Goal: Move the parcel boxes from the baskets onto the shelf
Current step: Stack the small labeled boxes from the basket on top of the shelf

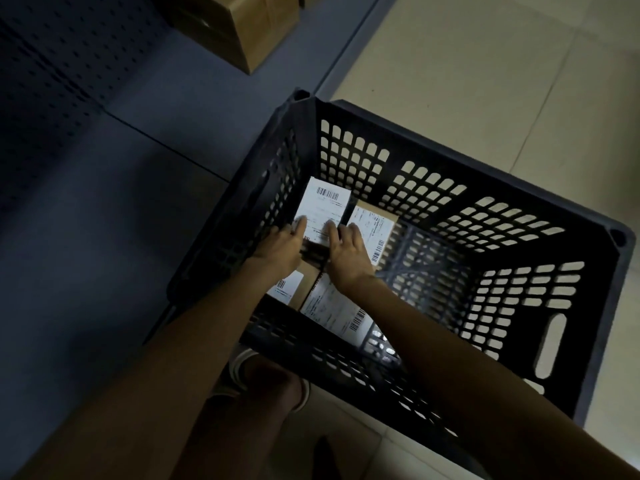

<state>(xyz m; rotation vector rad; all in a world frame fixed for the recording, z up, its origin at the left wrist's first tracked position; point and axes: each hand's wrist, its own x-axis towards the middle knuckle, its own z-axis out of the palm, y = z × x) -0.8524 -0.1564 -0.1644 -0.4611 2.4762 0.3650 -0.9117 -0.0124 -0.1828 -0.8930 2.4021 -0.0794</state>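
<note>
The shelf (114,168) fills the left side, dark and flat, with much free surface; one brown box (242,26) stands at its far end. The black basket (519,209) stands on the tiled floor (485,64), its left wall just beside the shelf edge. The right half of the basket floor is bare. Four parcels lie in the left half, close together. The left hand (282,245) and right hand (348,251) hold the top parcel (323,209) from both sides, fingers curled on its white label, near the left wall. Another parcel (372,226) touches it on the right, and two more (332,306) lie under the wrists.
</note>
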